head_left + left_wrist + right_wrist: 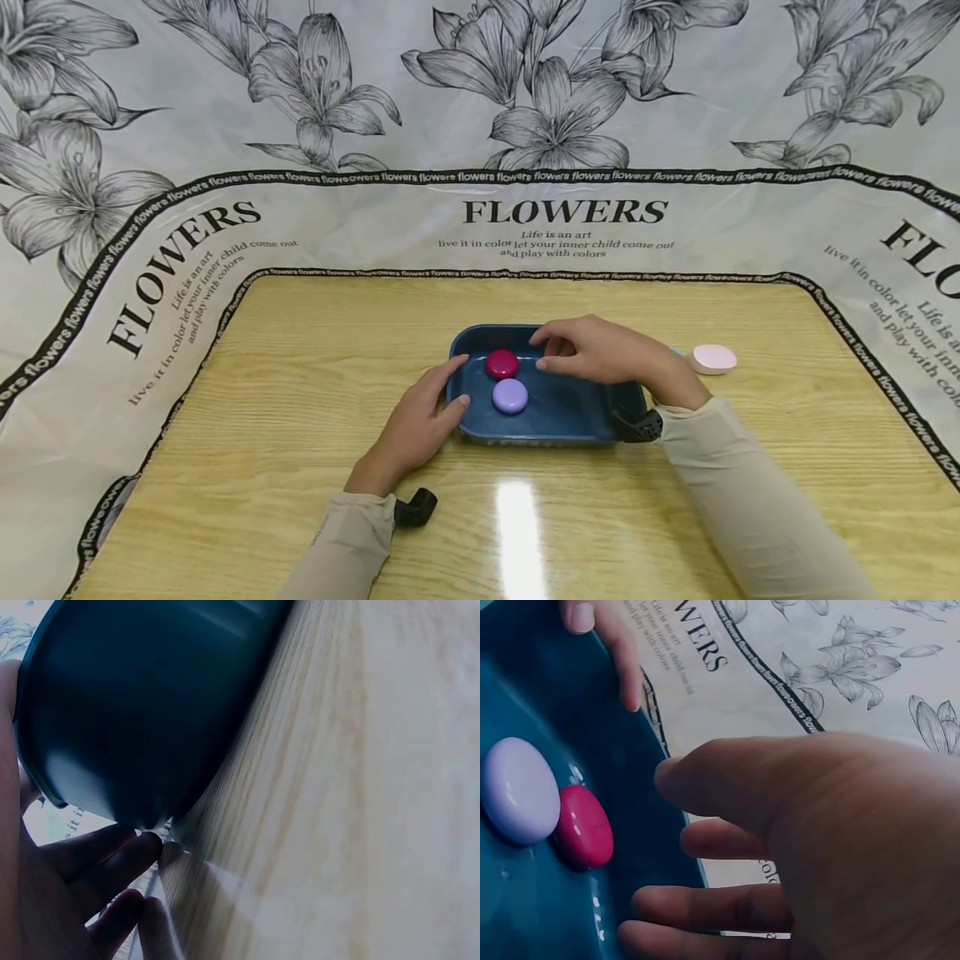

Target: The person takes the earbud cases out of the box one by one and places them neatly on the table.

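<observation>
A dark blue rectangular tray (555, 417) stands on the wooden table. In its left half lie a glossy crimson rounded disc (502, 364) and, nearer me, a pale purple one (510, 396). My left hand (416, 425) holds the tray's left end, thumb and a fingertip over the rim; the left wrist view shows the other fingers outside, below the wall. Over the back of the tray hovers my right hand (600, 350), fingers loosely bent and apart, with nothing between them. Both discs (585, 826) lie beside its fingertips in the right wrist view.
A pale pink oval piece (713, 359) lies on the table right of the tray, behind my right wrist. Next to it a bit of a light blue thing (677, 351) peeks out, mostly hidden. A flower-printed cloth (360, 225) borders the table at back and sides.
</observation>
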A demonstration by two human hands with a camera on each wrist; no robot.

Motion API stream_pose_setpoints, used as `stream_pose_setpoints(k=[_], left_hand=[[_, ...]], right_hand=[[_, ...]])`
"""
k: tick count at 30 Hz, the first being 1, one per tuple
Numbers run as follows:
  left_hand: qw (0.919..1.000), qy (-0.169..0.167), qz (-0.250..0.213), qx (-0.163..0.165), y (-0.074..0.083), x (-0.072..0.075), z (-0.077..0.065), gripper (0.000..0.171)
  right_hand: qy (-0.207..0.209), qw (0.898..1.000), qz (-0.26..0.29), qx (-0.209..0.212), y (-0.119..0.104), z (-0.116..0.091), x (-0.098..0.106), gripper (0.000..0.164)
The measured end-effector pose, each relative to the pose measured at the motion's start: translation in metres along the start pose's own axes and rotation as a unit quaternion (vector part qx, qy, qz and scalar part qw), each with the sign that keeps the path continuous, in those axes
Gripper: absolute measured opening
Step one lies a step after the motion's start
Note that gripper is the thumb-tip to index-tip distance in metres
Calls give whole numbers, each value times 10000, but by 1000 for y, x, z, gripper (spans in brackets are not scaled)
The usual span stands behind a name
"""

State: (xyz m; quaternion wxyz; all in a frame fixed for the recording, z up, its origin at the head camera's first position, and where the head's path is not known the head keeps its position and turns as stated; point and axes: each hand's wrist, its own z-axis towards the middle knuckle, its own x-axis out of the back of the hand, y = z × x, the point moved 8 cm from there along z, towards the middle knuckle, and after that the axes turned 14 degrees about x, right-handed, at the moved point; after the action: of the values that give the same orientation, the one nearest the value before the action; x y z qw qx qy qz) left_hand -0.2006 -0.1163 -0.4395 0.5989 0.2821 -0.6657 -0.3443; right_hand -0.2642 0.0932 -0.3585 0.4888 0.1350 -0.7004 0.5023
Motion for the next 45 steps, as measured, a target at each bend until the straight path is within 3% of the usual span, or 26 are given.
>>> stream_pose_setpoints(k=[12, 31, 39, 45], left_hand=[[10000, 26, 59, 65, 0, 1, 0, 55], [9999, -5, -89, -70, 1, 0, 0, 55], [9999, -44, -83, -46, 0, 0, -1, 55], [9999, -66, -76, -30, 0, 0, -1, 55]], right_hand=[[-23, 9995, 146, 293, -6, 15, -6, 35], [-944, 9955, 27, 65, -11, 33, -36, 31], [-1070, 9940, -126, 174, -18, 38, -44, 40], [-1122, 9930, -363, 97, -20, 41, -48, 33]])
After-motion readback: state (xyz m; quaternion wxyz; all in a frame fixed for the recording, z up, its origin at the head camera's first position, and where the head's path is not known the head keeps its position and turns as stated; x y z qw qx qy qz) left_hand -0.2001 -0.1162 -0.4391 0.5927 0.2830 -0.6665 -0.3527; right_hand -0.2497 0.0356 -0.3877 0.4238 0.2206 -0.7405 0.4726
